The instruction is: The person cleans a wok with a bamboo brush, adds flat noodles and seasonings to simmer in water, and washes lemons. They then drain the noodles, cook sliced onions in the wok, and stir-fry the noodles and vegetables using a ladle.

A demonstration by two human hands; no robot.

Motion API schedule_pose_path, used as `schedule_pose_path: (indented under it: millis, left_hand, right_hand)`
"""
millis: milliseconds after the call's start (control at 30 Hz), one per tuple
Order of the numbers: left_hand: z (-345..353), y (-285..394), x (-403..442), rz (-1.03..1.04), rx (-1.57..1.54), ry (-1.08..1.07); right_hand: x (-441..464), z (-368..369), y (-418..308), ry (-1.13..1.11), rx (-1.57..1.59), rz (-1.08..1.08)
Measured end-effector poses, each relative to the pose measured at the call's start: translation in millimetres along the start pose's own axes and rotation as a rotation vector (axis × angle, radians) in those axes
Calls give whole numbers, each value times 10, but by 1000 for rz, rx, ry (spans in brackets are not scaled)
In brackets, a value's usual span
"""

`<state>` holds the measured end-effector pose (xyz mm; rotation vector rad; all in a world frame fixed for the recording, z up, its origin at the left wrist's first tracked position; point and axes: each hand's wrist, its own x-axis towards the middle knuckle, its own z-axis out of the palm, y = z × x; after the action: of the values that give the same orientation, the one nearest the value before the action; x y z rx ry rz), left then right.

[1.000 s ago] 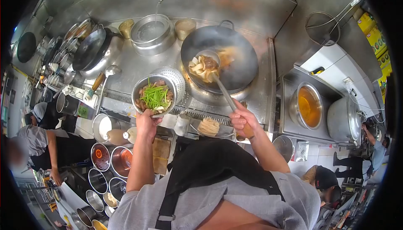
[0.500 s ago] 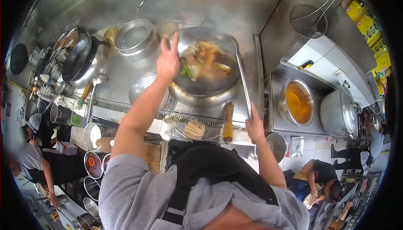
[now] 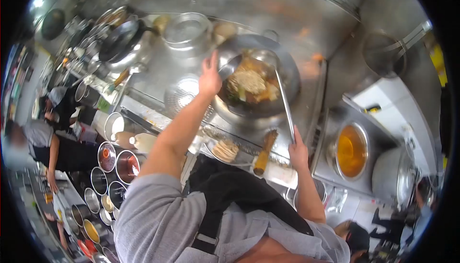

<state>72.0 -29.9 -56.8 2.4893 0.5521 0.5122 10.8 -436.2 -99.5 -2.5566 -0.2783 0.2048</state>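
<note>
My left hand (image 3: 211,77) grips what looks like a small metal bowl (image 3: 231,67), tipped over the left side of a large wok (image 3: 291,73). Inside the wok, a pale brown heap of food (image 3: 247,81) lies over greens and other pieces; motion blur hides its kind. My right hand (image 3: 298,150) is closed round the end of a long-handled ladle (image 3: 286,101). The ladle's round head sits at the back of the wok, above the food.
Left of the wok are a perforated strainer (image 3: 182,95) and a metal pot (image 3: 187,33). In front lie a bamboo brush (image 3: 265,155) and a folded cloth (image 3: 224,151). A basin of orange liquid (image 3: 352,150) stands right; a co-worker (image 3: 40,143) stands left.
The view has turned, shifting the whole scene. My left hand has brought the bowl further over the wok, and a pale heap now covers the food. The ladle head has moved inward from the rim.
</note>
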Motion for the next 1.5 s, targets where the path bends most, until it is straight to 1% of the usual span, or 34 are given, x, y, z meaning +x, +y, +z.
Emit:
schedule_pose_path:
  millis: [33,67,100,133,167,233,333,400,467,500,533,567,600,633,667,733,767,800,833,867,933,1000,1033,1067,1133,1167,1200,1233,1267,1300,1333,1400,1467,1500]
  left_hand:
    - [-6,-369,-15,-39,-131,164]
    - [-290,-476,-104,-219,-207,125]
    - [-303,-891,-166,-44,-174,304]
    - [-589,-1013,-323,-68,-281,330]
    - [-682,-1398,-400,-31,-372,356]
    - [-1363,-1268,-740,-384,-823,149]
    - [-1584,-1803,-1089,-403,-836,111]
    - [-1554,-2039,-1287,-374,-910,159]
    - [-1780,-1915,-1361,-476,-1011,76]
    - [-1838,-1892,-1366,-505,-1074,69]
    - [-1874,-1895,-1342,-533,-1135,64]
    - [-1890,-1942,-1295,-528,-1137,75]
    - [-1904,-2017,-1220,-526,-1136,88]
    - [-1905,-2090,-1125,-563,-1110,55]
    - [-1916,-2148,-1035,-602,-1085,21]
    - [-1902,-2194,-778,-624,-1109,26]
    - [-1849,-2255,-630,-688,-1135,6]
    - [-1771,-2327,-479,-753,-1160,-19]
    - [-1641,-2437,-326,-717,-1152,-38]
    - [-1501,-2528,-163,-683,-1145,-61]
    - [-1306,-2526,250,-675,-1286,-120]
    - [-1025,-2349,699,-683,-1300,-70]
    - [-971,-2218,915,-666,-1335,-161]
    - [-918,-2039,1111,-647,-1370,-257]
    - [-777,-1550,1384,-741,-1329,-180]
    - [-594,-1462,1535,-761,-1367,-278]
    - [-414,-1359,1650,-781,-1400,-374]
    - [-366,-1127,1673,-837,-1370,-386]
    - [-173,-1044,1717,-838,-1388,-428]
    - [-62,-900,1722,-875,-1401,-445]
    - [63,-759,1685,-912,-1411,-461]
    - [225,-475,1499,-884,-1316,-519]
    - [323,-197,1300,-856,-1222,-550]
    - [305,-46,1203,-800,-1065,-597]
  right_hand:
    - [97,83,-68,-20,107,6]
    - [212,182,-192,-46,214,20]
    - [345,243,-434,-104,371,53]
    - [558,435,-549,-77,473,-84]
    - [732,477,-872,-176,559,-54]
    - [1210,620,-1682,-312,642,-50]
    - [2251,1098,-2769,-405,695,-148]
    - [2903,1566,-3391,-410,712,-105]
    - [3673,2624,-3643,-110,334,-263]
    - [3853,3037,-3842,-34,226,-247]
    - [3972,3294,-4064,41,121,-231]
    - [4083,3261,-4306,35,126,-242]
    - [4192,3109,-4577,-375,427,-82]
    - [4206,3093,-4721,-640,1005,15]
    - [4223,3081,-4863,-902,1519,263]
    - [3918,2893,-5013,-815,2213,371]
    - [3789,2813,-4998,-816,2210,371]
    - [3673,2733,-4931,-991,2251,439]
    - [3568,2645,-4836,-1164,2284,509]
    - [3469,2514,-4719,-1147,2286,515]
    - [3204,2158,-4460,-1348,2284,512]
    - [2794,1659,-4268,-1212,2172,400]
    - [2636,1452,-4111,-1280,2182,380]
    - [2450,1194,-3966,-1348,2221,438]
    - [2030,623,-3799,-1015,1973,263]
    - [1847,366,-3698,-974,1984,267]
    - [1675,116,-3587,-922,1791,246]
    - [1519,-102,-3483,-873,1598,231]
    - [1380,-294,-3388,-846,1609,242]
    - [1253,-474,-3271,-775,1365,201]
    - [1131,-618,-3116,-705,1122,168]
    - [896,-771,-2725,-634,1056,180]
    - [686,-781,-2233,-497,655,-46]
    - [573,-713,-1933,-422,650,-88]
